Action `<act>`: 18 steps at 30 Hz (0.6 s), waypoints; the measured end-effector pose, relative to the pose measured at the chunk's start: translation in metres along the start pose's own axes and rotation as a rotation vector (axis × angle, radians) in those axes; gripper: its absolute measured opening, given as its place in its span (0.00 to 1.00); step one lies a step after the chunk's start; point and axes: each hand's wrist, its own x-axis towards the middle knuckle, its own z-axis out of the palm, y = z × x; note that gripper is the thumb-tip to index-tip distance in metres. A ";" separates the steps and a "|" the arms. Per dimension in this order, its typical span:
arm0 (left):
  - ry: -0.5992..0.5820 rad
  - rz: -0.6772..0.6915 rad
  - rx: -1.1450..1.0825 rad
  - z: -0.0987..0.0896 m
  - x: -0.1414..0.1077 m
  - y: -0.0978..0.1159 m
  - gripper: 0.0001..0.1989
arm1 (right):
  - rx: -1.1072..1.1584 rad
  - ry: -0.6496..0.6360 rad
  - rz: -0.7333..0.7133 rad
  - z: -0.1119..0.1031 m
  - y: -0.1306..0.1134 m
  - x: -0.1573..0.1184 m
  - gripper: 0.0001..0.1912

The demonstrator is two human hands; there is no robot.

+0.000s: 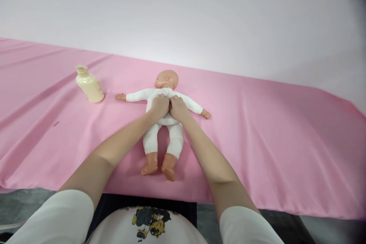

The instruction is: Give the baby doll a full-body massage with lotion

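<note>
A baby doll (150, 94) with a white cloth body lies on its back on the pink cloth, its head away from me and turned left. Its arms are spread out and its legs point toward me. My left hand (160, 106) rests on the doll's chest with its fingers curled. Right beside it, my right hand (177, 107) is also closed on the chest, the two hands nearly touching. The fingertips are hidden, so what they pinch, if anything, does not show.
A cream pump bottle (90, 87) stands left of the doll. A small brownish strip (56, 124) lies nearer me at the left. The pink cloth (274, 141) covers the table, with a white wall (183, 15) behind it.
</note>
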 end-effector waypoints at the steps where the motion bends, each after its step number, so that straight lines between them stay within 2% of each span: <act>1: -0.001 -0.005 -0.013 0.000 0.001 -0.002 0.15 | 0.005 -0.007 -0.001 -0.001 0.000 0.001 0.16; 7: 0.037 -0.011 -0.078 0.001 0.006 -0.014 0.17 | 0.060 0.007 0.022 -0.006 0.001 0.001 0.17; 11: -0.005 -0.032 -0.130 0.004 0.010 -0.020 0.18 | 0.180 0.055 0.047 -0.006 0.002 0.000 0.19; 18: 0.043 -0.075 -0.154 0.008 0.017 -0.028 0.18 | 0.303 0.079 0.019 0.000 0.017 0.007 0.17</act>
